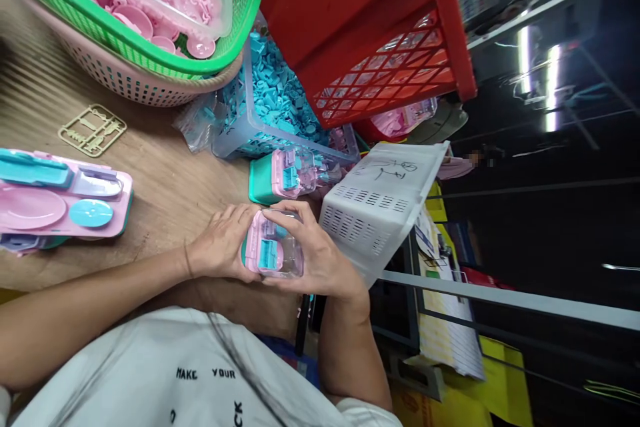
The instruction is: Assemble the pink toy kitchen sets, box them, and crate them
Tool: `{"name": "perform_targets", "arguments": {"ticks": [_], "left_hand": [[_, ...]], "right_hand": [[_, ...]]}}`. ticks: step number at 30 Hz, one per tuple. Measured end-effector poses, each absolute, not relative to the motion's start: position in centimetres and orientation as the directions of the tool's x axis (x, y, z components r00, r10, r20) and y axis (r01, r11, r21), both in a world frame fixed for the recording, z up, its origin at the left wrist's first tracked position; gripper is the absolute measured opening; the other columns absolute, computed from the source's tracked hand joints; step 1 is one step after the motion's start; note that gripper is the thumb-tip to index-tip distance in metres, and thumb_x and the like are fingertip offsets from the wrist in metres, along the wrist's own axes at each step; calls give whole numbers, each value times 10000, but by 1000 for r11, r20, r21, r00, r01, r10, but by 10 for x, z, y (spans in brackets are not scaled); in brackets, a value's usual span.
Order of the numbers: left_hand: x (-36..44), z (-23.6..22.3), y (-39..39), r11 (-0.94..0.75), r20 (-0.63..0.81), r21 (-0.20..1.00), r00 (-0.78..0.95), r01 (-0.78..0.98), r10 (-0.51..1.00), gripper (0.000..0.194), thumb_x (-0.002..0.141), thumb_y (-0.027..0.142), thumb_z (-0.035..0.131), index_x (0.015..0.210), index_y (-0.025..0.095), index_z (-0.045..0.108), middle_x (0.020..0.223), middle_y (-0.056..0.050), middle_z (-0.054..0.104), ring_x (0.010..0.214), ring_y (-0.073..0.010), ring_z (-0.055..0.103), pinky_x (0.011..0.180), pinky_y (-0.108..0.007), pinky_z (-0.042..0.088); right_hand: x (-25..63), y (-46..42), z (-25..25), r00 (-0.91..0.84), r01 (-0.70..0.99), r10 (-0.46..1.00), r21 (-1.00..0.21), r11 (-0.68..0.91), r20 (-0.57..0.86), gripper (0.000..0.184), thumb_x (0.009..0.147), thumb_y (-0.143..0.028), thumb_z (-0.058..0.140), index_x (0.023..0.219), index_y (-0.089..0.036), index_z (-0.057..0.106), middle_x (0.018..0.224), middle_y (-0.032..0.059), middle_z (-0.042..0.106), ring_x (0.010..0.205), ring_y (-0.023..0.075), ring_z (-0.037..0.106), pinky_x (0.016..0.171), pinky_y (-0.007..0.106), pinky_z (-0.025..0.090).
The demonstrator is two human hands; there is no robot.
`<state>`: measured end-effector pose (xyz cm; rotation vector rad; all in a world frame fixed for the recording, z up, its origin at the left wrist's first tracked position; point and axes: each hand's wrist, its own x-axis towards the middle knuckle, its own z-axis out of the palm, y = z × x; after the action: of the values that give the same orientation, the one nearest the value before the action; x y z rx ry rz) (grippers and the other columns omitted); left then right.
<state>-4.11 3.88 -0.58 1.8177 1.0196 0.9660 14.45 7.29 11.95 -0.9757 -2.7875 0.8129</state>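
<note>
Between both hands is a small plastic toy case (pixel 273 250) with a green base, a pink rim and a clear cover, with blue parts showing inside. My left hand (pixel 226 243) is closed around its green base side. With fingers and thumb spread along opposite edges, my right hand (pixel 317 253) grips the clear cover. Just beyond them lies a second, similar toy case (pixel 283 177), also green, pink and clear. Off to the left sits a pink tray (pixel 60 203) bearing blue and pink toy pieces, including a pink oval dish and a blue oval piece.
A green basket (pixel 200 70) of pink parts stands in a pale pink basket (pixel 145 83). Behind are a clear bin (pixel 250 137) of blue pieces and a large red crate (pixel 370 33). A white basket (pixel 375 200) tilts at the right. A cream part frame (pixel 93 130) lies on the table (pixel 165 180).
</note>
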Motion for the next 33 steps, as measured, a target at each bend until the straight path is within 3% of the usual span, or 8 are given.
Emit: {"name": "perform_targets", "arguments": {"ticks": [5,11,20,26,33], "left_hand": [[-43,-2,39,-333,196,892,403,306,894,962,578,491,853,1375,179,415,1380,-160,549,1211,-376,534,1008,-532,454],[-46,3,40,-289,139,905,424,313,895,962,555,442,881,1361,199,414,1384,-149,550,1227,-373,523,1015,-537,446],[-45,5,41,-291,147,906,414,308,898,919,579,446,858,1367,235,436,1338,-126,563,1214,-368,534,1007,-517,448],[-45,7,42,-283,143,912,417,296,897,888,578,398,851,1336,196,436,1355,-143,572,1202,-363,552,1012,-538,448],[-44,3,44,-343,207,895,418,283,885,953,583,492,861,1366,185,412,1361,-164,568,1218,-373,553,1021,-531,449]], "right_hand": [[163,60,90,-703,536,706,-593,601,80,963,713,-450,848,1541,-394,360,1377,79,411,1321,317,483,1120,518,462],[165,56,83,-686,534,720,-601,595,104,915,707,-448,834,1506,-368,396,1353,84,421,1286,318,506,1088,511,491],[151,57,114,-713,639,697,-487,596,-81,963,716,-364,846,1535,-350,340,1374,96,391,1326,332,511,1108,485,503],[137,65,132,-729,661,657,-447,603,-192,972,698,-297,846,1533,-343,349,1344,91,420,1318,306,523,1120,470,491],[144,68,127,-739,638,653,-482,600,-165,983,719,-382,865,1556,-358,350,1387,96,404,1336,303,509,1128,468,483]]}}
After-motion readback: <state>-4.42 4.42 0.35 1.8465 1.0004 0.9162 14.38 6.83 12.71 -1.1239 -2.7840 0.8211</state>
